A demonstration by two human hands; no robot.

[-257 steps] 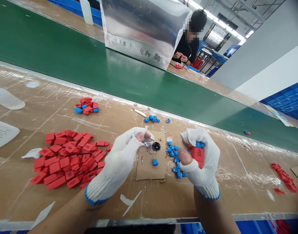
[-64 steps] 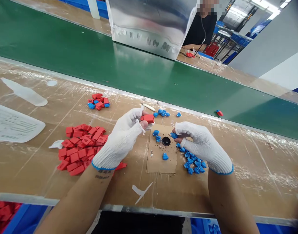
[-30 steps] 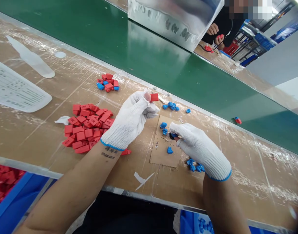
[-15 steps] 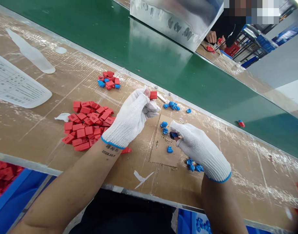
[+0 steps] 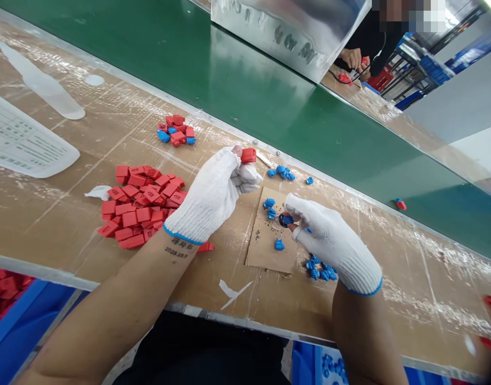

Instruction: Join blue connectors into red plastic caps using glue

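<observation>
White gloves with bare fingertips cover both hands. My left hand (image 5: 223, 184) pinches a red plastic piece (image 5: 248, 155) above the table's middle. Over the right edge of a cardboard sheet (image 5: 265, 254), my right hand (image 5: 323, 230) has its thumb and fingers round a small blue piece (image 5: 286, 220) with a dark round part beside it. Other blue pieces (image 5: 279, 244) lie on the cardboard. A large heap of red pieces (image 5: 143, 215) sits left of my left hand, and a smaller pile of red and blue pieces (image 5: 177, 137) lies farther back.
Loose blue pieces (image 5: 283, 172) lie behind the cardboard, others (image 5: 321, 270) below my right hand. A green belt (image 5: 149, 64) runs beyond the table, with a metal box (image 5: 281, 37) over it. Across it, a person's hands (image 5: 352, 58) hold something red. Printed paper (image 5: 29, 139) lies left.
The view has shifted slightly. The red piece in my left hand has turned a little. The fingers of my right hand have parted somewhat, showing more of the blue piece.
</observation>
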